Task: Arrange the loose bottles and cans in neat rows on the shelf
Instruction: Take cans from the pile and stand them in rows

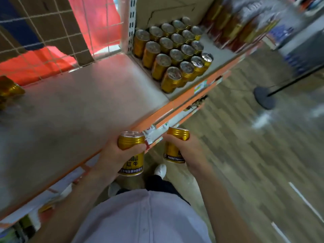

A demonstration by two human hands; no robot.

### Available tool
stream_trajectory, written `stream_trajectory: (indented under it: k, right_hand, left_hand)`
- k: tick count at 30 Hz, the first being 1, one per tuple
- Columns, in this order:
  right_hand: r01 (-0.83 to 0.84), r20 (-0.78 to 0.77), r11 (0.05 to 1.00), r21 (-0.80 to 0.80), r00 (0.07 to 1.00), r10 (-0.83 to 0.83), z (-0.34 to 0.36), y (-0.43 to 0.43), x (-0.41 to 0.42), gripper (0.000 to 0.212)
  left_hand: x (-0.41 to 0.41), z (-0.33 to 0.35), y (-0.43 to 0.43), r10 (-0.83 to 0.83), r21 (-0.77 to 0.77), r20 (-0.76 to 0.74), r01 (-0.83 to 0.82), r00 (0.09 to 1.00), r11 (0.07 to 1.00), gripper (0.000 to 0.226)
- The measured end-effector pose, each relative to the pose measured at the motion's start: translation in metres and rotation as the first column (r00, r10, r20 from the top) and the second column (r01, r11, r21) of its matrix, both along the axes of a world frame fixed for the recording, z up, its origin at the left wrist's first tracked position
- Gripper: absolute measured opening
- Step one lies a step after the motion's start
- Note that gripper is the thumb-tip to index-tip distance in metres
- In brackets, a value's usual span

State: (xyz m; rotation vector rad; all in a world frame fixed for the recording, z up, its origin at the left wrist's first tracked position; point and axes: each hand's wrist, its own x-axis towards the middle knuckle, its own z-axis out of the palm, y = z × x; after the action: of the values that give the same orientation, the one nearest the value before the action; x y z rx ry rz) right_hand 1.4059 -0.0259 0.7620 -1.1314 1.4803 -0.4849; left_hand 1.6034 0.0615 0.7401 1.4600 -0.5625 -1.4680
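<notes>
My left hand (112, 155) grips a gold can (130, 142) upright at the shelf's front edge. My right hand (185, 151) holds a second gold can (177, 135) just off the edge, over the floor. Several gold cans (175, 53) stand in neat rows on the right part of the shelf (87, 106). Another gold can (9, 88) lies at the far left of the shelf, partly cut off by the frame.
A wire mesh panel (52, 41) backs the shelf, with cardboard boxes (166, 7) behind the rows. Shrink-wrapped bottles (236, 27) sit further right. The orange shelf edge (175, 106) has price tags. A black stand base (264, 97) rests on the wooden floor.
</notes>
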Motion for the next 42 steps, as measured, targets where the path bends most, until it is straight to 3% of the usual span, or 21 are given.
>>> stream_trajectory:
  k: [4, 11, 16, 19, 23, 27, 33, 38, 42]
  right_hand:
    - [0.036, 0.099, 0.999, 0.017, 0.994, -0.038, -0.004, -0.018, -0.027, 0.036]
    - [0.024, 0.341, 0.976, 0.217, 0.935, -0.098, -0.026, -0.078, -0.097, 0.084]
    - [-0.004, 0.334, 0.998, 0.066, 0.942, -0.019, -0.017, -0.133, -0.162, 0.067]
    - [0.006, 0.353, 1.000, 0.031, 0.935, -0.016, -0.019, -0.167, -0.208, 0.068]
    - [-0.021, 0.244, 0.999, -0.040, 0.969, 0.030, -0.019, -0.202, -0.235, 0.084]
    - [0.049, 0.393, 0.996, 0.076, 0.916, -0.075, -0.016, -0.245, -0.250, 0.059]
    - [0.184, 0.318, 0.980, 0.077, 0.927, -0.199, -0.006, -0.307, -0.245, 0.068]
    - [0.209, 0.267, 0.976, -0.064, 0.946, -0.185, 0.007, -0.367, -0.229, 0.061]
    - [0.082, 0.182, 0.978, -0.191, 0.982, -0.047, 0.016, -0.407, -0.207, 0.056]
  left_hand:
    - [-0.025, 0.002, -0.022, -0.035, 0.007, 0.051, 0.035, 0.998, 0.999, 0.081]
    - [-0.107, -0.002, -0.099, 0.067, 0.051, 0.056, -0.070, 0.996, 0.996, 0.082]
    - [-0.174, 0.006, -0.163, 0.055, 0.007, 0.066, -0.056, 0.996, 0.998, 0.051]
    - [-0.211, 0.012, -0.196, 0.008, -0.025, 0.134, -0.005, 0.991, 1.000, 0.056]
    - [-0.226, 0.018, -0.215, -0.072, -0.029, 0.250, 0.082, 0.965, 0.996, 0.061]
    - [-0.236, 0.023, -0.252, -0.054, -0.024, 0.321, 0.065, 0.946, 0.998, 0.062]
    - [-0.236, 0.028, -0.329, -0.033, -0.039, 0.342, 0.049, 0.939, 0.998, 0.061]
    - [-0.232, 0.042, -0.381, 0.030, -0.146, 0.328, 0.019, 0.944, 0.989, 0.035]
    - [-0.219, 0.050, -0.398, 0.124, -0.180, 0.345, -0.064, 0.930, 0.982, 0.057]
